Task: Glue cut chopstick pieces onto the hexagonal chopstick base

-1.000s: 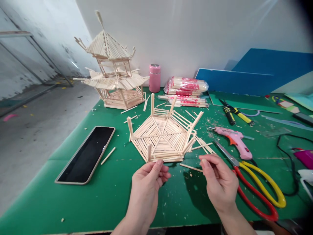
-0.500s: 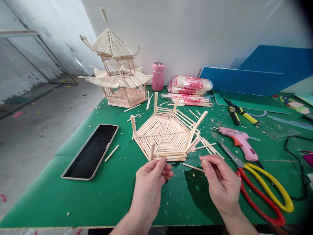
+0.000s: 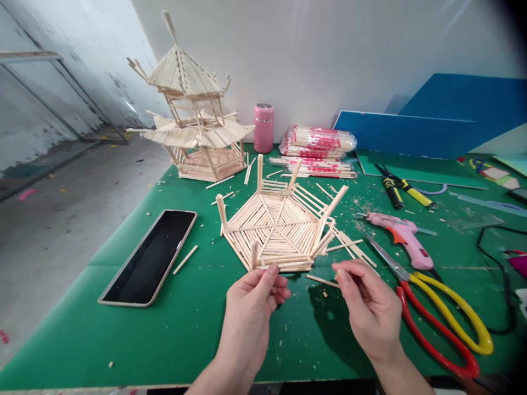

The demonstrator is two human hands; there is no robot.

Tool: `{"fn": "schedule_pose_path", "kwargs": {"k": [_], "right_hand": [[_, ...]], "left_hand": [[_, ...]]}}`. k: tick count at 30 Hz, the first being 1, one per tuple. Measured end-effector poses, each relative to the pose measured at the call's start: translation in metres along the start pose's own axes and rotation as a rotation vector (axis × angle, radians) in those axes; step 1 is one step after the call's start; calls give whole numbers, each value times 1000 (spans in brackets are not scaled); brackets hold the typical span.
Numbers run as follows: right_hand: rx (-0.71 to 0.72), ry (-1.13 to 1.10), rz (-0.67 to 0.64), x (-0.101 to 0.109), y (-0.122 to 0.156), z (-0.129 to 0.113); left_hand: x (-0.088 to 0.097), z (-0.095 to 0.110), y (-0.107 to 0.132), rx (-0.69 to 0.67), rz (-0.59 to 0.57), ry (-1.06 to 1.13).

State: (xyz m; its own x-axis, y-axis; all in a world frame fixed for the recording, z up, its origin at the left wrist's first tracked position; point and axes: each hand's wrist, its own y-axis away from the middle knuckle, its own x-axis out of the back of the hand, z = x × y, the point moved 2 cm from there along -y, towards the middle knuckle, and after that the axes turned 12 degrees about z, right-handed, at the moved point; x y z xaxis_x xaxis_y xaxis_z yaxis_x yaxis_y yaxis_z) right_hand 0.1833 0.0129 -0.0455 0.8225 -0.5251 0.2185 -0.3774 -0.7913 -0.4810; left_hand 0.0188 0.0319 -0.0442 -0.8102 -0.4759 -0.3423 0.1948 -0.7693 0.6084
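A flat hexagonal frame of wooden sticks (image 3: 280,230) lies on the green mat (image 3: 173,329), with short posts standing at its corners. My left hand (image 3: 252,304) pinches the frame's near edge between thumb and fingers. My right hand (image 3: 366,307) is to the right of it, fingers pinched together on a thin wooden stick (image 3: 323,281) that points left toward the frame. More loose sticks (image 3: 349,247) lie by the frame's right side.
A finished stick pagoda (image 3: 193,109) stands at the back left, with a pink cup (image 3: 263,128) and packs of chopsticks (image 3: 317,145) beside it. A phone (image 3: 150,258) lies at left. Large red-and-yellow scissors (image 3: 436,307), a pink glue gun (image 3: 401,230) and cutters (image 3: 397,189) lie at right.
The hands keep their holds on the frame edge and the stick. Only the view has shifted slightly.
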Motion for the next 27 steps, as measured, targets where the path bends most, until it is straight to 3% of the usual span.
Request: {"fn": "schedule_pose_path", "kwargs": {"k": [27], "right_hand": [[-2, 24, -33, -3, -2, -5]], "left_hand": [[0, 2, 1, -1, 15, -5]]}}
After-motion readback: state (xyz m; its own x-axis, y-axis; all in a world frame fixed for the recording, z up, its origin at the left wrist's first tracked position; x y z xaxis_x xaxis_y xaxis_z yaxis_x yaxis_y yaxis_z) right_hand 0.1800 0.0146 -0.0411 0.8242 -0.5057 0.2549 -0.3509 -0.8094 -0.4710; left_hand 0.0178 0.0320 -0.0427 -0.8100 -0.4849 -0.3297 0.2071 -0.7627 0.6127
